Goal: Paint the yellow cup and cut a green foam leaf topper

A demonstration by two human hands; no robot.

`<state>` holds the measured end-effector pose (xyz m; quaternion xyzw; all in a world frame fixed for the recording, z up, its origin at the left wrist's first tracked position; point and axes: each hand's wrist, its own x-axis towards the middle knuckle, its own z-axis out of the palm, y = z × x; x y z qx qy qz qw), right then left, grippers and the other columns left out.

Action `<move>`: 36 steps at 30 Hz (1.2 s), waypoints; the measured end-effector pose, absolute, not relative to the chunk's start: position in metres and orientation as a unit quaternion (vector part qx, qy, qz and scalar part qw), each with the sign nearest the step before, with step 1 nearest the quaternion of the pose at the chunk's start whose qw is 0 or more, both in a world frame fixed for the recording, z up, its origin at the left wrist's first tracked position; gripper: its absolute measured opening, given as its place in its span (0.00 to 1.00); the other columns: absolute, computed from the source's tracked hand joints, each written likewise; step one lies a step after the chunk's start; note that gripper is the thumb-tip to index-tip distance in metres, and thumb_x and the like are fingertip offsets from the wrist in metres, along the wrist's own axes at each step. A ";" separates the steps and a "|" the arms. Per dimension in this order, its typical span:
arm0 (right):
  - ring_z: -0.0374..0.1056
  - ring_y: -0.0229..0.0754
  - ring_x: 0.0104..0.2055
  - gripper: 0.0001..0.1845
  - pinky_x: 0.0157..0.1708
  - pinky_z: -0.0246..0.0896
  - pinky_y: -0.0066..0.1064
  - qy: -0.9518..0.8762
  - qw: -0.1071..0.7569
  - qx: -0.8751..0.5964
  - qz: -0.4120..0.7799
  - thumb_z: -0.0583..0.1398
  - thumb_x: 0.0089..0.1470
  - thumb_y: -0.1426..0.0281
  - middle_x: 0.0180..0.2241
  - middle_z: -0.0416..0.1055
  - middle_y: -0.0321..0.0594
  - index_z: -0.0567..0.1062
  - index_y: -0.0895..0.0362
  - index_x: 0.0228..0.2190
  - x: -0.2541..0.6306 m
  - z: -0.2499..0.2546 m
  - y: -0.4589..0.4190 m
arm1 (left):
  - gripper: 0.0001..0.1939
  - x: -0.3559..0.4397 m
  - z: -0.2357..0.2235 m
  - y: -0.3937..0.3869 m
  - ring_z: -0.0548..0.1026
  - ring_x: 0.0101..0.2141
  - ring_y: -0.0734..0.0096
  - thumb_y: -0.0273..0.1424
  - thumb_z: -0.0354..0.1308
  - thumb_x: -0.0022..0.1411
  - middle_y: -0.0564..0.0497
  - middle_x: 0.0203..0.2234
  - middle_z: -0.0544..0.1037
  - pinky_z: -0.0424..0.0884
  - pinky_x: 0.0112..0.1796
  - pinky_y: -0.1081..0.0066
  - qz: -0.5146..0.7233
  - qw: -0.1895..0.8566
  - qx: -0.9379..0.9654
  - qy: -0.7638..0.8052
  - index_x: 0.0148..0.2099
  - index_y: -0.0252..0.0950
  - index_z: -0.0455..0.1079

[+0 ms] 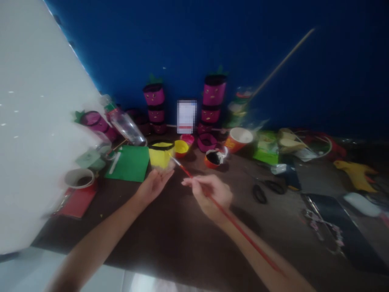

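Note:
My left hand (156,183) supports a yellow painted cup (161,157) with a black rim, its fingers under and beside the lower part; blur hides the exact fingertips. In my right hand (212,195) is a long red-handled paintbrush (226,211), pinched near its front end. The pale bristle end points up and left, close to the yellow cup's right side; whether it touches cannot be told. Just behind sit a small pot of yellow paint (181,147) and a pot of pink paint (187,140). A small red pot with dark contents (213,158) stands to the right.
Purple stacked cups with faces (156,115) and a second stack (212,101) stand by the blue wall. Left are a plastic bottle (129,125), green sheet (129,165) and cup of dark liquid (79,178). Scissors (267,190), a phone (343,227) and a yellow glue gun (357,174) lie right.

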<state>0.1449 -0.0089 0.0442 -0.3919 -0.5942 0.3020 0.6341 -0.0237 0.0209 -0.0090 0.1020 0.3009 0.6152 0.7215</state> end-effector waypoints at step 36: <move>0.74 0.38 0.29 0.12 0.30 0.72 0.28 -0.736 0.577 -0.302 0.187 0.59 0.46 0.82 0.28 0.77 0.40 0.75 0.56 0.32 0.153 0.052 -0.003 | 0.23 -0.020 0.002 0.022 0.70 0.53 0.63 0.37 0.47 0.67 0.39 0.49 0.74 0.60 0.58 0.62 0.613 0.719 0.070 0.320 0.60 0.30 0.59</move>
